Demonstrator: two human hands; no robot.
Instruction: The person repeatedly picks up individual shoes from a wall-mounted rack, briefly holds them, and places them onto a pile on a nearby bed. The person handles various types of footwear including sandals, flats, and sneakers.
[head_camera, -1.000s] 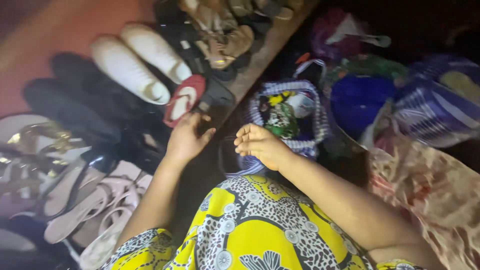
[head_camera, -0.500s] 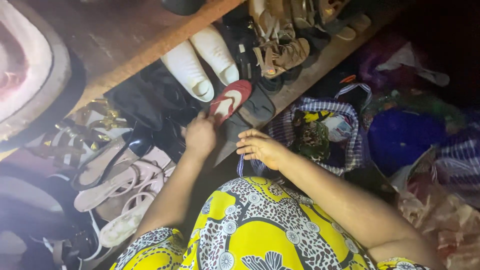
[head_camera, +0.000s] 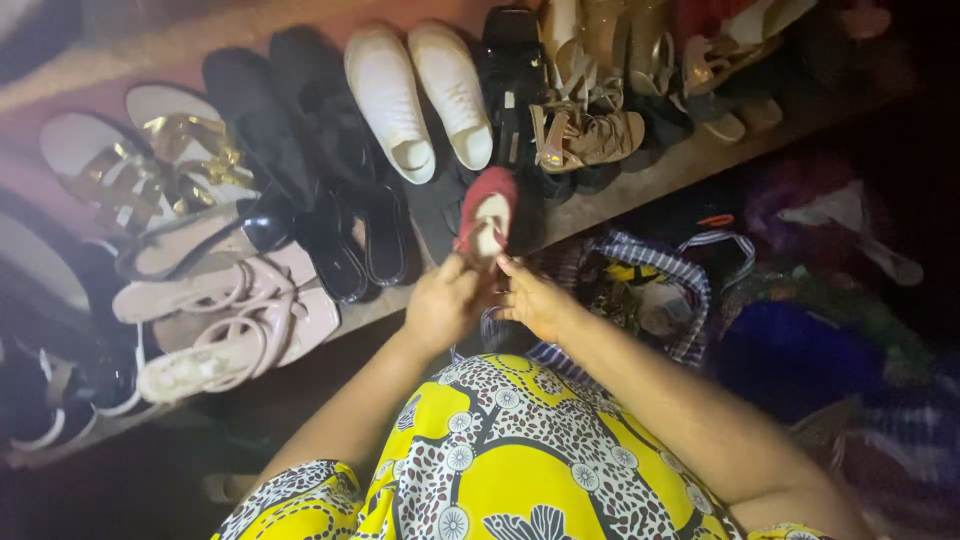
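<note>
A small red shoe with a pale insole (head_camera: 488, 210) is held at its near end by both my hands, over the front edge of a low wooden shelf (head_camera: 640, 180). My left hand (head_camera: 443, 303) grips it from the left. My right hand (head_camera: 532, 297) pinches it from the right, fingers closed on its heel end. A dark shoe lies right behind the red one. My lap in a yellow patterned dress (head_camera: 520, 460) fills the bottom of the view.
The shelf carries many shoes: white sneakers (head_camera: 418, 95), black flats (head_camera: 350, 230), pink sandals (head_camera: 230, 320), gold-strapped sandals (head_camera: 165, 160), tan strappy sandals (head_camera: 590, 135). A striped bag (head_camera: 650, 290) full of items sits right of my hands, with dark bundles beyond it.
My right hand moved left and joined the left hand on the red shoe, which is now lifted and turned upright. The camera view shifted, showing more of the shelf.
</note>
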